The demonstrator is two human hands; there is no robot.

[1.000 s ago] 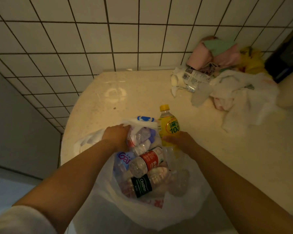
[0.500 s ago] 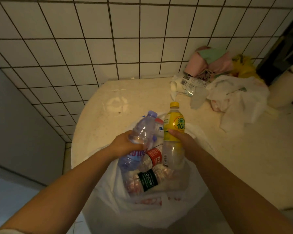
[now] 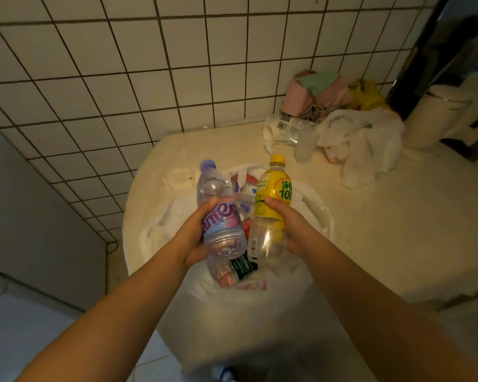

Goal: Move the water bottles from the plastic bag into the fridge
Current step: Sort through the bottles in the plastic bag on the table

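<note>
A white plastic bag (image 3: 260, 304) sits open on the counter's left end. My left hand (image 3: 195, 235) grips a clear bottle with a purple cap and pink-blue label (image 3: 218, 210), lifted above the bag. My right hand (image 3: 290, 230) grips a bottle with a yellow cap and yellow label (image 3: 271, 208), upright above the bag. Inside the bag lies a bottle with a dark green label (image 3: 238, 268), and a red-labelled bottle (image 3: 246, 226) shows behind the held ones. The fridge is not in view.
The beige counter (image 3: 384, 230) runs right from the tiled wall (image 3: 122, 78). At its back lie crumpled white bags (image 3: 364, 144), a flattened clear bottle (image 3: 290, 128), pink and green cloth (image 3: 318, 92) and a yellow bag (image 3: 366, 95). A white canister (image 3: 431, 117) stands at the right.
Both hands reached into the bag, took hold of one bottle each and raised them out above the bag. The view tilted up.
</note>
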